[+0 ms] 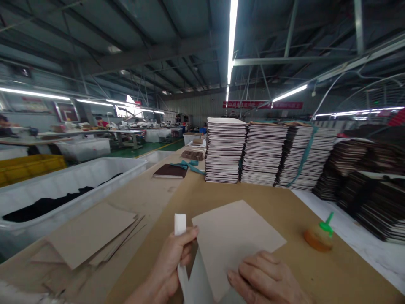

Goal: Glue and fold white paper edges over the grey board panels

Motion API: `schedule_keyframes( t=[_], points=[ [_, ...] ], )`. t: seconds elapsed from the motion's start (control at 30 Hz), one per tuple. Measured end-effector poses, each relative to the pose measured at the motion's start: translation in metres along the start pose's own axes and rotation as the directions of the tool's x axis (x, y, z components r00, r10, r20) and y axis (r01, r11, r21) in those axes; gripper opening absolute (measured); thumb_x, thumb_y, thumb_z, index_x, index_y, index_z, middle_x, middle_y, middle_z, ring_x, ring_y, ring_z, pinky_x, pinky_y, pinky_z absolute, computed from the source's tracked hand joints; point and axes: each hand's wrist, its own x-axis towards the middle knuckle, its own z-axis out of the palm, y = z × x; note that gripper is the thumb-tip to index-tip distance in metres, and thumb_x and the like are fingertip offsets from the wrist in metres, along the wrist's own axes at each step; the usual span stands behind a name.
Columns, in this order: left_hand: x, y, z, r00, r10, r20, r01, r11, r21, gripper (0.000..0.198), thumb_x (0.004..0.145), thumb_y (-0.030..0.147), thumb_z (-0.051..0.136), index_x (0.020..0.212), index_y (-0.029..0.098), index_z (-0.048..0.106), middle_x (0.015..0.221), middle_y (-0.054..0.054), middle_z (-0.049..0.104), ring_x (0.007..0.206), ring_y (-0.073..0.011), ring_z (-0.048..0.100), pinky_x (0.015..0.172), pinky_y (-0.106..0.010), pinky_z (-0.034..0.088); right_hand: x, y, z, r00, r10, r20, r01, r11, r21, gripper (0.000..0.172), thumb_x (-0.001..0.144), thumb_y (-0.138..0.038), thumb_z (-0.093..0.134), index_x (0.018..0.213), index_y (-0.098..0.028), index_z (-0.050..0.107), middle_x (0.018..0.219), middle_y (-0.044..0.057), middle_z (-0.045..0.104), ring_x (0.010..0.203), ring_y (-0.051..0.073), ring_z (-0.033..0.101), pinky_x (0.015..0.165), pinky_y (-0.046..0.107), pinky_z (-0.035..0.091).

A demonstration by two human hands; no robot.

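Note:
My left hand is closed around a white strip whose top end stands up above the fist. Its thumb meets the left edge of a stiff beige sheet, which looks like cardboard. My right hand has its fingers curled at the sheet's lower right edge, gripping it. Below the sheet, a greyish-white surface and a dark edge show in part; I cannot make out what they belong to. Brown paper or board covers the table under both hands.
Loose beige sheets lie at left beside a white bin of dark cloth. Tall stacks of dark-and-white panels stand ahead. A green-capped bottle is at right. A dark panel lies by a teal strip.

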Motion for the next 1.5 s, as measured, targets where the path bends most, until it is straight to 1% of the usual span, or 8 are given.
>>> schedule_keyframes(
  t=[0.13,0.3,0.4,0.73,0.97,1.27,1.4,1.5],
  points=[
    [-0.001,0.004,-0.015,0.998,-0.027,0.064,0.028,1.0,-0.014,0.048,0.047,0.041,0.088,0.06,0.019,0.046,0.044,0.014,0.021,0.04,-0.0001,0.008,0.034,-0.014,0.007,-0.026,0.003,-0.011,0.938,0.308,-0.16,-0.304,0.951,0.05,0.023,0.095,-0.026,0.051,0.112,-0.016,0.062,0.092,0.009,0.068,0.087,0.02,0.063,0.074,0.032,0.053],
    [-0.008,0.004,-0.03,0.996,-0.031,0.086,0.029,0.999,0.018,0.047,0.053,0.042,0.088,0.057,0.017,0.048,0.043,0.014,0.02,0.04,-0.0001,0.008,0.035,-0.013,0.009,-0.054,0.017,-0.011,0.53,0.831,-0.171,-0.811,0.555,0.183,0.026,0.097,-0.03,0.046,0.115,-0.026,0.063,0.104,0.006,0.059,0.095,0.02,0.058,0.078,0.03,0.05],
    [-0.011,-0.001,-0.034,0.996,-0.047,0.074,0.044,0.998,0.034,0.048,0.053,0.043,0.088,0.058,0.018,0.048,0.045,0.013,0.02,0.041,-0.0006,0.009,0.035,-0.013,0.011,-0.059,0.019,-0.007,0.416,0.908,-0.051,-0.853,0.409,0.325,0.026,0.097,-0.035,0.046,0.113,-0.029,0.065,0.093,0.002,0.058,0.087,0.016,0.059,0.069,0.023,0.049],
    [-0.019,-0.005,-0.037,0.987,-0.113,0.113,0.105,0.992,0.068,0.046,0.06,0.044,0.085,0.063,0.017,0.048,0.047,0.013,0.023,0.042,-0.0007,0.011,0.037,-0.012,0.013,-0.055,0.008,-0.006,0.306,0.946,0.106,-0.873,0.235,0.427,0.029,0.093,-0.041,0.052,0.105,-0.023,0.071,0.08,0.001,0.057,0.079,0.015,0.058,0.066,0.022,0.046],
    [-0.019,-0.009,-0.039,0.99,-0.115,0.076,0.108,0.99,0.086,0.047,0.056,0.045,0.086,0.066,0.017,0.049,0.05,0.013,0.022,0.046,-0.002,0.007,0.038,-0.014,0.009,-0.051,0.001,-0.002,0.303,0.951,0.059,-0.86,0.246,0.447,0.025,0.087,-0.04,0.059,0.096,-0.021,0.073,0.074,0.0,0.06,0.072,0.015,0.06,0.064,0.021,0.046],
    [-0.015,-0.021,-0.032,0.998,0.005,-0.061,0.023,0.897,0.442,0.048,0.065,0.061,0.07,0.076,0.018,0.051,0.053,0.012,0.019,0.047,-0.0057,0.013,0.044,-0.02,0.01,-0.063,-0.019,0.006,0.097,0.988,0.121,-0.937,0.05,0.345,0.035,0.081,-0.048,0.058,0.1,-0.021,0.071,0.068,-0.002,0.063,0.063,0.016,0.06,0.059,0.021,0.048],
    [-0.013,-0.024,-0.033,0.992,0.032,-0.125,0.048,0.808,0.588,0.043,0.068,0.058,0.067,0.08,0.018,0.061,0.05,0.009,0.038,0.046,-0.0083,0.033,0.046,-0.02,0.021,-0.076,-0.028,0.009,0.038,0.969,0.245,-0.944,-0.046,0.328,0.041,0.08,-0.051,0.058,0.104,-0.02,0.071,0.071,-0.001,0.066,0.067,0.018,0.063,0.061,0.021,0.051],
    [-0.013,-0.026,-0.036,0.996,0.017,-0.087,0.046,0.736,0.676,0.038,0.067,0.049,0.069,0.088,0.018,0.068,0.068,0.001,0.065,0.068,-0.0184,0.059,0.059,-0.024,0.039,-0.09,-0.035,0.009,-0.021,0.94,0.341,-0.942,-0.132,0.308,0.044,0.077,-0.053,0.06,0.104,-0.02,0.072,0.079,0.001,0.071,0.075,0.02,0.066,0.064,0.021,0.053]
  ],
)
